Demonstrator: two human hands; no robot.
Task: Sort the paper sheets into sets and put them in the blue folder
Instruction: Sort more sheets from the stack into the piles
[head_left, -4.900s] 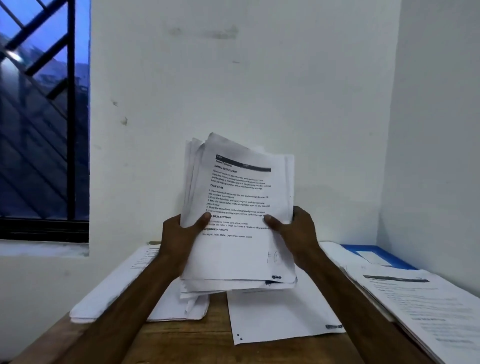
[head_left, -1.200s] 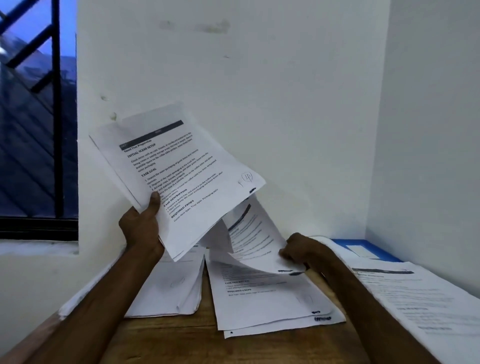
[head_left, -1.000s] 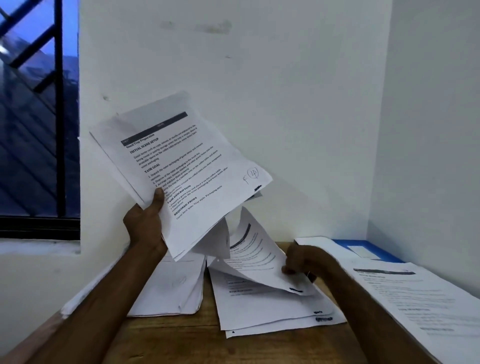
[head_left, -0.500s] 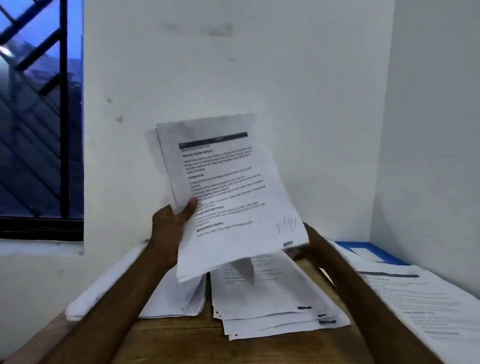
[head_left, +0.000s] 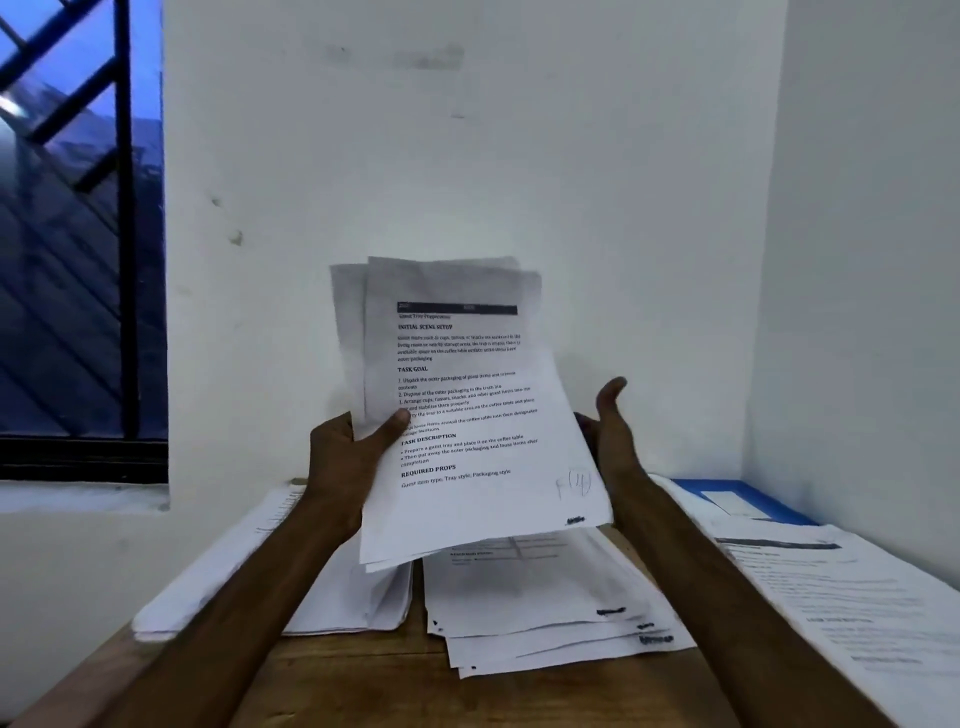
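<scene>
We logged one bundle of printed paper sheets (head_left: 467, 415), held upright above the wooden table (head_left: 363, 680). Its top sheet bore a black header bar, bold headings and a handwritten mark near the lower right corner. The left hand (head_left: 348, 462) gripped the bundle at its left edge, with the thumb pressed on the printed face and the fingers curled behind. The right hand (head_left: 615, 436) stood just beside the bundle's right edge, thumb raised, palm turned toward the paper, fingers relaxed and holding nothing. We could not tell whether it touched the sheets, since its fingertips were hidden behind the paper. Below the bundle we counted three groups lying flat on the table. These were a thick left stack (head_left: 384, 603), a loosely fanned middle pile (head_left: 545, 603) with its corners out of line, and a right spread (head_left: 857, 613) of printed sheets along the side wall. We placed the blue folder (head_left: 737, 487) at the table's far right corner. It lay flat against the side wall, with a white label on its cover and its near end overlapped by the right spread. We also listed a barred window (head_left: 78, 234) at left and a white back wall (head_left: 467, 156).
</scene>
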